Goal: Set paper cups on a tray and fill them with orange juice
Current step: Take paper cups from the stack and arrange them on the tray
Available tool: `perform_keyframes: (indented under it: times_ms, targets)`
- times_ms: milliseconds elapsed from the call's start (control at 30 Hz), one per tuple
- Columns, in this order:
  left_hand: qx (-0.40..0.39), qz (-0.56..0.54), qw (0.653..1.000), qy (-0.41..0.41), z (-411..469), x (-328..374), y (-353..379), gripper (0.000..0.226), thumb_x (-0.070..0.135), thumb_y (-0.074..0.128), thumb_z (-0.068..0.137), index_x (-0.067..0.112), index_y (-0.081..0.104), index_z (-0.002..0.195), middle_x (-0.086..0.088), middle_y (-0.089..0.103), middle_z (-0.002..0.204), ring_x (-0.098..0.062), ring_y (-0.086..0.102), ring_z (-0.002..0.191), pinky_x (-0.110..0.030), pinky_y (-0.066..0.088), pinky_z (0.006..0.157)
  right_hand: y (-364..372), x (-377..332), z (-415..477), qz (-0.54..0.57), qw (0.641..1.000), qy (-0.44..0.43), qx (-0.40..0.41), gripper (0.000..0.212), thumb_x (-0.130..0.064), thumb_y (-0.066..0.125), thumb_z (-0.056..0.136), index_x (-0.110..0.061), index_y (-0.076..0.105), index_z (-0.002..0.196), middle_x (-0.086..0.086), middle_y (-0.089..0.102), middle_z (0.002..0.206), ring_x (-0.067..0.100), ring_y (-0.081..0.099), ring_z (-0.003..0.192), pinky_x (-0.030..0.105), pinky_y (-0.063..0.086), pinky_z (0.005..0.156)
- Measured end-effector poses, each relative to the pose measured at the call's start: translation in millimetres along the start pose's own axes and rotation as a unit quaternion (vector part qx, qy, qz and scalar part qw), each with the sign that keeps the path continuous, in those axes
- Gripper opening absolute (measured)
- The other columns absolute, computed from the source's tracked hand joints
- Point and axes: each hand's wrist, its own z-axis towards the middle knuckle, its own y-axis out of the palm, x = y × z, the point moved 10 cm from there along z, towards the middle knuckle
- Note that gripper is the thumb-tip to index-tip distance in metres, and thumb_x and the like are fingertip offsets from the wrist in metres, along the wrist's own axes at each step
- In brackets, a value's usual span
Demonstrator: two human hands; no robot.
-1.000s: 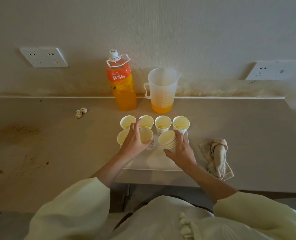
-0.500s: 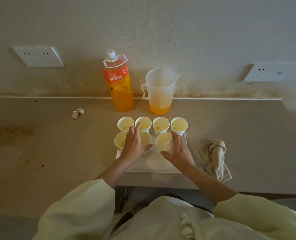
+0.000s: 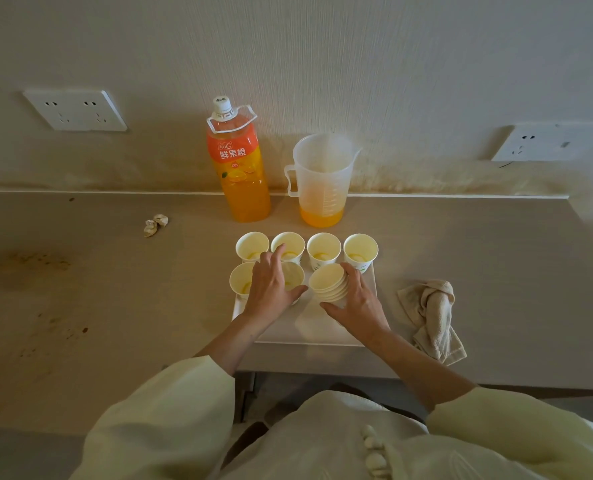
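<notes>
Tray (image 3: 326,329): white, sits on the bench (image 3: 115,289) at centre frame, right at the near edge.
Back row of cups (image 3: 324,251): four paper cups side by side along the tray's far edge, each with a bit of orange at the bottom.
Front cups: one at the tray's left edge (image 3: 239,280), a second cup (image 3: 294,274) just right of it.
Left hand (image 3: 271,289): draped over that second cup, thumb at its near side, fingers stretched across. Honestly can't tell if the grip is clamped on it.
Right hand (image 3: 359,303): grip wrapped round a stack of cups (image 3: 328,284), tilted with the mouth facing upper left, over the tray's middle.
Bottle (image 3: 239,174): orange juice, capped, upper centre by the wall.
Jug (image 3: 323,181): clear, just right of the bottle, with a little juice in it.
Cloth (image 3: 433,317): crumpled, right of the tray.
</notes>
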Motion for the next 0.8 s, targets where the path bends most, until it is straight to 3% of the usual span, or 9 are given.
perform_keyframes:
  times_ms: [267,600,800]
  targets:
    - [-0.014,0.033,0.999,-0.018,-3.4,-1.2,3.5,0.096,0.045,0.08,0.069,0.008,0.031,0.144,-0.017,0.042,0.128,-0.036,0.047,0.114,-0.049,0.039,0.097,-0.5,-0.7,0.2,0.002,1.0,-0.001,0.001,0.088,-0.031,0.082,0.074,-0.014,0.03,0.143,0.004,0.049,0.138,0.021,0.051,0.123,0.044,0.052,0.09]
    - [-0.008,0.021,1.0,-0.018,-1.0,-0.4,2.4,0.097,0.042,0.082,0.068,0.008,0.03,0.143,-0.018,0.045,0.122,-0.035,0.049,0.109,-0.047,0.041,0.094,-1.5,-3.0,-0.2,0.002,1.0,-0.008,-0.001,0.091,-0.031,0.082,0.075,-0.013,0.028,0.146,0.004,0.047,0.14,0.021,0.048,0.127,0.042,0.051,0.093]
    - [-0.022,0.037,0.999,-0.027,-2.9,-6.3,8.4,0.097,0.048,0.078,0.071,0.013,0.025,0.143,-0.015,0.04,0.133,-0.032,0.041,0.124,-0.054,0.035,0.104,-1.7,-3.6,-0.7,0.002,1.0,-0.008,-0.003,0.091,-0.03,0.082,0.075,-0.013,0.028,0.146,0.005,0.046,0.141,0.022,0.048,0.127,0.043,0.051,0.093]
